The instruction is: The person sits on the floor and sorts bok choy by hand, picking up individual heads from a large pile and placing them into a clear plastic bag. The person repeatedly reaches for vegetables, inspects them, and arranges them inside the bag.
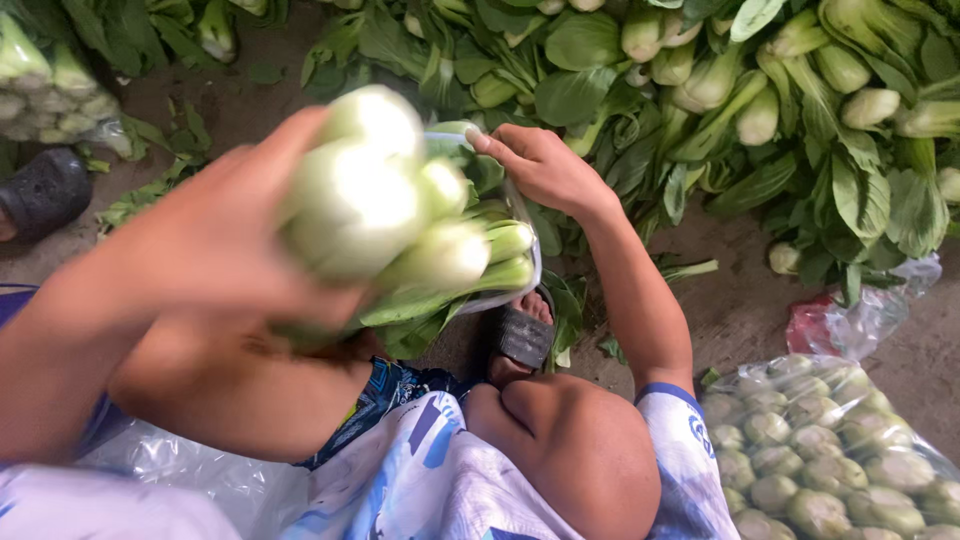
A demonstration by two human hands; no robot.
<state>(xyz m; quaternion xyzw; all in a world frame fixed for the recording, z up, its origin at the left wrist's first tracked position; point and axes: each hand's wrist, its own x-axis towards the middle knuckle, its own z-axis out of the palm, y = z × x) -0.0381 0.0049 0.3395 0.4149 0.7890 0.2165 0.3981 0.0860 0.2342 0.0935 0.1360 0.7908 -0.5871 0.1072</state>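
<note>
The left hand (215,245) sits in the left centre of the frame, blurred with motion, fingers wrapped tight around a bunch of bok choy (400,215) with the pale stem ends pointing up toward the camera. That grip is closed firmly on the bunch; several heads are pressed together in it. The right hand (540,165), upper centre, has its fingers curled over the rim of a clear plastic bag (525,240), holding the mouth of it open beside the greens. The leafy ends of the bunch appear to be inside the bag mouth already, though the blur makes the exact depth hard to tell.

To do this well, I judge the bag mouth wants to stay stretched wide while the bunch goes in leaves first, so no leaf folds back or tears on the rim. The stems should stay level, squeezed as one bundle; a loose head could slip out.

Across the top of the frame lies a big heap of loose bok choy (760,100) on the ground. At lower right rests a filled bag of bok choy (820,450), stem ends outward. A sandalled foot (522,335) shows just below the bag.
</note>
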